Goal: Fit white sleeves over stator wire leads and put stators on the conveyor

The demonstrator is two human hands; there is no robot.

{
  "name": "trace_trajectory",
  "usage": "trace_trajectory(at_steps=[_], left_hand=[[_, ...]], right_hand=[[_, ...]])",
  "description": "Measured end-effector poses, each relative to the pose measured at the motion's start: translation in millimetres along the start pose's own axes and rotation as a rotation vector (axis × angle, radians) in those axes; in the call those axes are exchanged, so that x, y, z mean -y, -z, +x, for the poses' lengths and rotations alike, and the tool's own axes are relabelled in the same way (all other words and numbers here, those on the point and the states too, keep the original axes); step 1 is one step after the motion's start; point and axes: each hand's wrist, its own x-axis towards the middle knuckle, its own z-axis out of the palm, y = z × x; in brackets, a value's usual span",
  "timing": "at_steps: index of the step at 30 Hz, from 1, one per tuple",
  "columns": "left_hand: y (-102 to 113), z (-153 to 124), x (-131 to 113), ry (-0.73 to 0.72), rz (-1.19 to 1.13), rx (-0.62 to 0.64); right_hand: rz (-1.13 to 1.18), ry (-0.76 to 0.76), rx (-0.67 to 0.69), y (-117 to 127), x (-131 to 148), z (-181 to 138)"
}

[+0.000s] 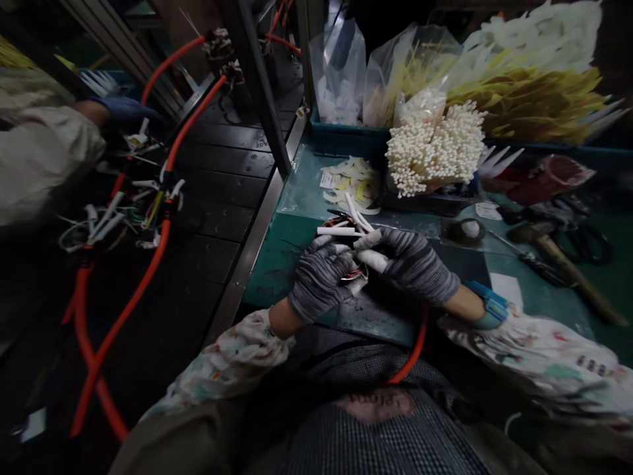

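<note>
My left hand [320,277], in a grey striped glove with white-wrapped fingertips, is closed around a wire bundle [352,274] above the bench. My right hand [420,262], gloved alike, pinches at the same bundle from the other side; the fingers hide exactly which strand it grips. White tubes [336,231] stick out past both hands, with dark and reddish wires [341,221] among them. An orange cable [419,346] runs below my hands toward my lap; where it joins the bundle is hidden.
Ahead are white-tipped sticks [435,148], yellow strips [529,99] and flat ring pieces [353,181]. A hammer [568,264], screwdriver [539,264] and scissors [588,244] lie right. Orange cables [148,284] with wired ends stand left, near another person's gloved hand [121,109]. A metal post [260,86] rises between.
</note>
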Motion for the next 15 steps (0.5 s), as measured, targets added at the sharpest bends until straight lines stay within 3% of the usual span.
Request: trace_trajectory(at_steps=[6, 12, 15], left_hand=[[2, 2, -1, -0.034, -0.001, -0.034], [2, -3, 1, -0.034, 0.007, 0.003], [2, -3, 1, -0.026, -0.026, 0.019]], right_hand=[[-0.039, 0.007, -0.015, -3, 2, 2], [0.038, 0.217, 0.203, 4, -10, -15], [0.005, 0.049, 0.213, 6, -19, -26]])
